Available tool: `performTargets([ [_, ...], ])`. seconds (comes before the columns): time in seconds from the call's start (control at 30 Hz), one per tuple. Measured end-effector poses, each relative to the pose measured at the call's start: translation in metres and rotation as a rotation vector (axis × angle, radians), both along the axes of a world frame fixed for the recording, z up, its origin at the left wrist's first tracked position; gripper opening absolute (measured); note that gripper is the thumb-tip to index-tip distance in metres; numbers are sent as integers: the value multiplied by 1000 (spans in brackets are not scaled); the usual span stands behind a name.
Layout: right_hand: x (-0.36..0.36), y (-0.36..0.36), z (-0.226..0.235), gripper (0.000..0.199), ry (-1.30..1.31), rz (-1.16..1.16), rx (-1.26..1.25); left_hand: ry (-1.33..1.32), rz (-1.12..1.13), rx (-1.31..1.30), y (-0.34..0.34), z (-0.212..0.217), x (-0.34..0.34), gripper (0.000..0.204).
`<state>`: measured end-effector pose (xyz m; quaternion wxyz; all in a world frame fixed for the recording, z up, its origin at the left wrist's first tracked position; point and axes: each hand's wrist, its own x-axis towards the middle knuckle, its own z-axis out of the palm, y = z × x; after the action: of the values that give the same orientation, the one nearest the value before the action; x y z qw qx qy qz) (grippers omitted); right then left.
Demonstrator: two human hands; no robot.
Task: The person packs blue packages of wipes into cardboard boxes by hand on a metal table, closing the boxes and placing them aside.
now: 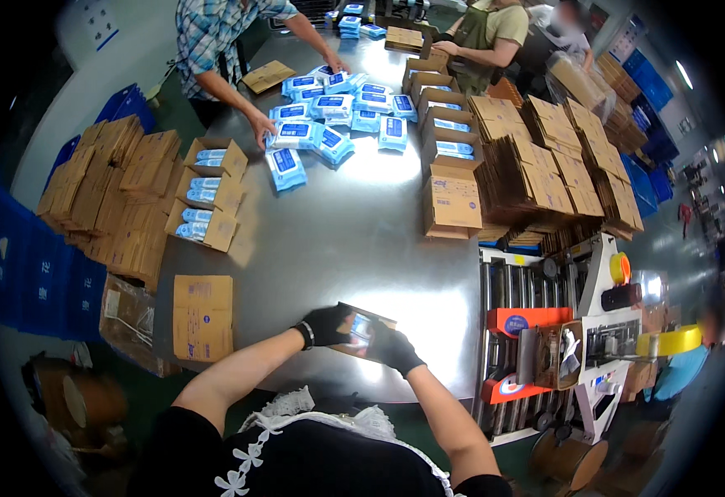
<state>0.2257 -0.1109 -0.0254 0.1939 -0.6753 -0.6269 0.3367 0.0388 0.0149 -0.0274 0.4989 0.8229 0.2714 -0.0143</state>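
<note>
A: What is being held?

B: A small brown carton (361, 330), at the near edge of the steel table (354, 240), just in front of the person's chest. It is tilted, its open side toward the person, and something blue shows inside.

A: And the hands?

B: Both wear black gloves. The left hand (325, 325) clasps the carton's left end, fingers curled around it. The right hand (394, 348) grips the right, lower end, fingers wrapped on the cardboard. Both are closed on the carton.

A: What lies nearest?

B: A flat brown box (203, 317) sits to the left on the table, well apart from the hands. To the right stands a taping machine (578, 340) with rollers and a roll of yellow tape (669, 340).

A: Farther out?

B: Open boxes (205, 195) with blue packs stand in a row at the left. A closed box (452, 201) heads a line of open ones at the middle right. Loose blue packs (329, 116) cover the far end, where a person in a plaid shirt (213, 33) touches them. Stacks of flat cartons (561, 166) rise at the right, more at the left.
</note>
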Motion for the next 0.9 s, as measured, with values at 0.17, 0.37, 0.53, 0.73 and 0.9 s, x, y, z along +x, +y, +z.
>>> performTargets([
  [0.17, -8, -7, -22, 36, -191, 22, 45, -94, 281, -66, -9, -44, -16, 79],
  [0.37, -26, 12, 12, 39, -88, 57, 214, -293, 377, -211, -13, -106, -35, 78],
  [0.53, -37, 19, 36, 51, -336, -111, 525, -275, 574, -601, -22, -126, -37, 83],
  [0.73, 17, -80, -17, 62, -294, -73, 299, -329, 365, -394, -74, -100, 54, 82],
  [0.9, 180, -155, -42, 58, -623, 87, 311, -184, -258, -459, -138, -78, 135, 80],
])
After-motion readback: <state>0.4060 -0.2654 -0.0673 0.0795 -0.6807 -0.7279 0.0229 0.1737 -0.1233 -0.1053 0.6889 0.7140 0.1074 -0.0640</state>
